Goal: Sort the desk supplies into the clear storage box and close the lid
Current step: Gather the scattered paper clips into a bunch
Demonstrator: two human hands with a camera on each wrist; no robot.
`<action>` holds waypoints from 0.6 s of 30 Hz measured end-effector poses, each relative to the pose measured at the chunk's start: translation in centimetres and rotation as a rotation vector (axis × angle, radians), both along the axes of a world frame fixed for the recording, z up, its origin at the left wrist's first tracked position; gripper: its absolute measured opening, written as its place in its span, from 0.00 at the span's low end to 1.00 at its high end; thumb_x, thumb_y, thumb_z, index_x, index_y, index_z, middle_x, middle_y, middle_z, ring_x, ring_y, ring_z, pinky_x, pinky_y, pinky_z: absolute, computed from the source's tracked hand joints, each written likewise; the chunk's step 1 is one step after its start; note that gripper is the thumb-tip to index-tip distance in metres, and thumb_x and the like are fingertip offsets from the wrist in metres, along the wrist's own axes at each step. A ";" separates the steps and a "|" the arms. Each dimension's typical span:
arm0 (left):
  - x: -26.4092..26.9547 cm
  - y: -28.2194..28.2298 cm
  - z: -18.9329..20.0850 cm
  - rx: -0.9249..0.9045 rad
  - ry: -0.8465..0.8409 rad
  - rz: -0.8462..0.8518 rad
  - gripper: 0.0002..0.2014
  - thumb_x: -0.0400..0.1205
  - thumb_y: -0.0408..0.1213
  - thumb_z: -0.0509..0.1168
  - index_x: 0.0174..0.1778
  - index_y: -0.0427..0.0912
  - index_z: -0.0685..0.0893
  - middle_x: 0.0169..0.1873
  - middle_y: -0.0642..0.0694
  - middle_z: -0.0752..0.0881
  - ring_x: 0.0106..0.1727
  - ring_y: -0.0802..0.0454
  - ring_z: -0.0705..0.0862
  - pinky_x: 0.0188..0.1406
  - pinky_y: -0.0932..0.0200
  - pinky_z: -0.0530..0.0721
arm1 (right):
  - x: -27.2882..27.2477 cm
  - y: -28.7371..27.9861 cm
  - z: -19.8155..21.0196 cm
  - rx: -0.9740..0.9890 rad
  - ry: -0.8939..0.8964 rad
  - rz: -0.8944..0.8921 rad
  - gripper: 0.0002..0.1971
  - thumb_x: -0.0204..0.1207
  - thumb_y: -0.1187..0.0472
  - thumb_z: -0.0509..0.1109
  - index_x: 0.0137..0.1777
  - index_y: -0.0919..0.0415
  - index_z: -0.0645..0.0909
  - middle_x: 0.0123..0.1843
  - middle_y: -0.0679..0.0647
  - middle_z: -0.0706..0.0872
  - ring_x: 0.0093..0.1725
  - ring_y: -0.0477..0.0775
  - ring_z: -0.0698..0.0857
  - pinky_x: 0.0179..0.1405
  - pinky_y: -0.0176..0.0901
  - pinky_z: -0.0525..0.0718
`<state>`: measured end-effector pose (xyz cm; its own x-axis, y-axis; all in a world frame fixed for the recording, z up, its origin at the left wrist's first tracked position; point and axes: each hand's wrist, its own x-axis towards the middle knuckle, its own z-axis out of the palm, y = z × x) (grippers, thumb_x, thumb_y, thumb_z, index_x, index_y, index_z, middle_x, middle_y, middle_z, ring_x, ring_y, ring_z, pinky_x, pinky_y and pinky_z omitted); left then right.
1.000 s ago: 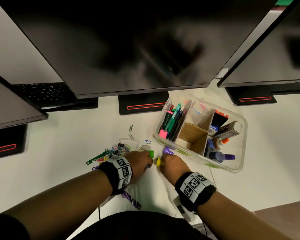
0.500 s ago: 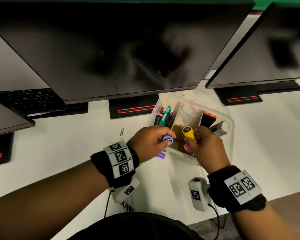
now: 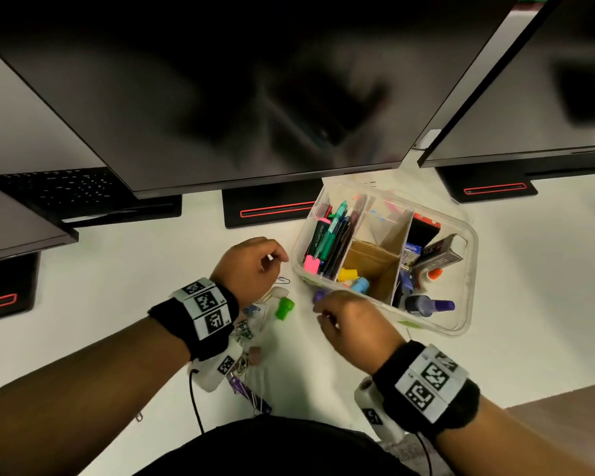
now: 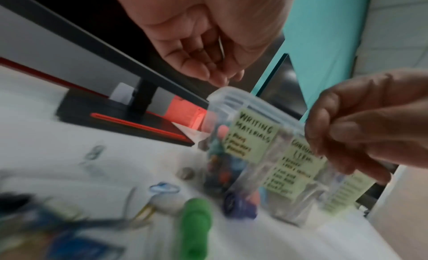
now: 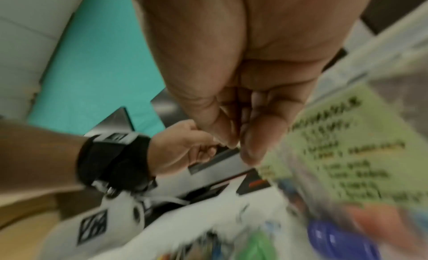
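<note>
The clear storage box (image 3: 474, 269) stands open on the white desk, split into three compartments. A yellow piece (image 3: 347, 274) and a blue piece (image 3: 360, 285) lie in its cardboard-lined middle compartment. My left hand (image 3: 275, 260) hovers left of the box, fingers loosely curled, holding nothing. At the box's near-left corner my right hand (image 3: 327, 314) hangs empty and loosely curled, just above a purple piece (image 3: 319, 296) on the desk. A green piece (image 3: 284, 308) lies between my hands. The left wrist view shows the green piece (image 4: 195, 223) and purple piece (image 4: 238, 204) below the labelled box (image 4: 252, 102).
Pens and highlighters (image 3: 327, 238) fill the left compartment; glue and a small carton (image 3: 437, 255) the right. Paper clips and binder clips (image 3: 246, 329) are scattered under my left wrist. Monitors (image 3: 220, 97) overhang the desk's back, their stands (image 3: 272, 207) behind the box. The desk edge (image 3: 529, 393) runs front right.
Half a second ago my hands held the blue and yellow pieces over the box. Those pieces now lie in the middle compartment, and both hands have drawn back down toward the desk, empty.
</note>
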<state>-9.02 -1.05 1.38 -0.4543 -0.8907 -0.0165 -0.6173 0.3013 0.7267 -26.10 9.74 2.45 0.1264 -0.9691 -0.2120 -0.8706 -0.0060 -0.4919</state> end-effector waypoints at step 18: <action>-2.2 2.2 -6.8 0.166 -0.588 -0.425 0.15 0.78 0.32 0.61 0.61 0.44 0.78 0.60 0.41 0.77 0.62 0.39 0.79 0.59 0.51 0.78 | 0.6 -0.9 -7.8 0.326 0.249 0.009 0.17 0.84 0.62 0.53 0.71 0.60 0.72 0.66 0.64 0.71 0.56 0.65 0.83 0.55 0.50 0.82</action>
